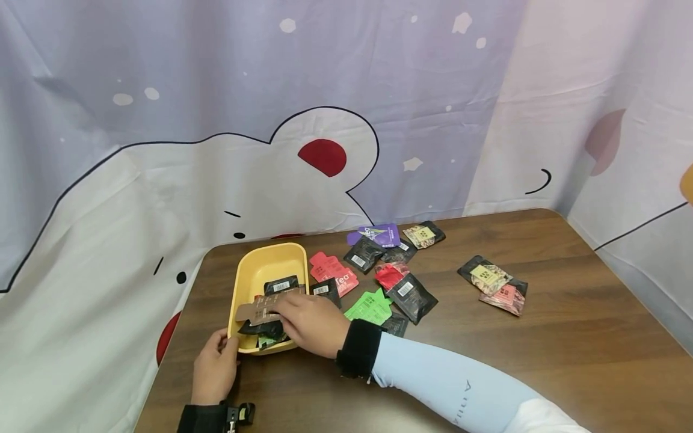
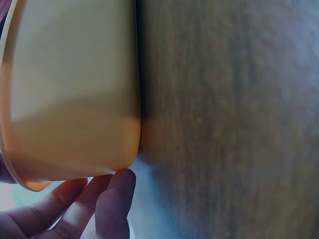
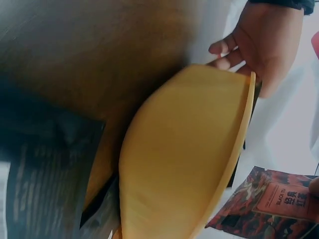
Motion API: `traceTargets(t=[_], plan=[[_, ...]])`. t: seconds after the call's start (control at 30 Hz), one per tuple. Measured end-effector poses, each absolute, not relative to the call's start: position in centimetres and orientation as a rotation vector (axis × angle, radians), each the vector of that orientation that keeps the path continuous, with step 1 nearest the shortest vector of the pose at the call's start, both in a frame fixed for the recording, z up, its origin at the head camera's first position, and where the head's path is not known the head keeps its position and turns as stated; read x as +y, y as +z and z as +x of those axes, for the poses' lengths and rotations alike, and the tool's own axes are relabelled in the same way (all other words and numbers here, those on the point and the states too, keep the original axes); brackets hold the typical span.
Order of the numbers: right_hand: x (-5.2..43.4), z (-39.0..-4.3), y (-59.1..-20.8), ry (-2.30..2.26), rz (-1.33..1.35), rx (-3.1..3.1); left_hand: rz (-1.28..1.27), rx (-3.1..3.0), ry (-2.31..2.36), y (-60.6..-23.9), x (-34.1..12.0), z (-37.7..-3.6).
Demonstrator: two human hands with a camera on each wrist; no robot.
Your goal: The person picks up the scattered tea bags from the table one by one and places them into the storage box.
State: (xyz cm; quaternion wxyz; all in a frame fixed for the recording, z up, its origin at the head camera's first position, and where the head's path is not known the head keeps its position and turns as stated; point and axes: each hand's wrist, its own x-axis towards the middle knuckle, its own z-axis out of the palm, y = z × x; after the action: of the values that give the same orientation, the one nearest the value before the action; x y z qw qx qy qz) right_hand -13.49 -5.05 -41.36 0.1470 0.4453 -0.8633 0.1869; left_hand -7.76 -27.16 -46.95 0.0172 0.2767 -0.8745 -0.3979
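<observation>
A yellow plastic tub (image 1: 271,264) stands at the table's left with several dark packets inside. My left hand (image 1: 213,370) grips its near left corner, and in the left wrist view the fingers (image 2: 117,199) bear on the outer wall. Over the tub's near half, my right hand (image 1: 316,322) reaches in from the right, fingers at a brown printed card (image 1: 265,310). The right wrist view shows a dark red packet (image 3: 284,204) marked BLACK TEA beyond the rim, pinched at its edge by that hand. The card partly covers the packets beneath it.
Right of the tub lie a red card (image 1: 338,276), a green card (image 1: 370,307), a purple card (image 1: 384,234) and several black packets (image 1: 414,297). Two more packets (image 1: 503,294) overlap farther right. A printed curtain (image 1: 422,120) hangs behind the wooden table (image 1: 574,313).
</observation>
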Motion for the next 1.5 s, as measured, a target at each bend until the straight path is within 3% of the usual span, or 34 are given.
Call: traceTargets(t=[0.77, 1.5], plan=[[-6.0, -13.9, -42.1, 0.469, 1.281, -2.757, 0.821, -2.729, -1.223, -47.0, -27.3, -7.6], [-1.6, -14.8, -43.6, 0.57, 1.207, -2.847, 0.861, -2.725, -1.223, -46.9, -27.2, -7.7]])
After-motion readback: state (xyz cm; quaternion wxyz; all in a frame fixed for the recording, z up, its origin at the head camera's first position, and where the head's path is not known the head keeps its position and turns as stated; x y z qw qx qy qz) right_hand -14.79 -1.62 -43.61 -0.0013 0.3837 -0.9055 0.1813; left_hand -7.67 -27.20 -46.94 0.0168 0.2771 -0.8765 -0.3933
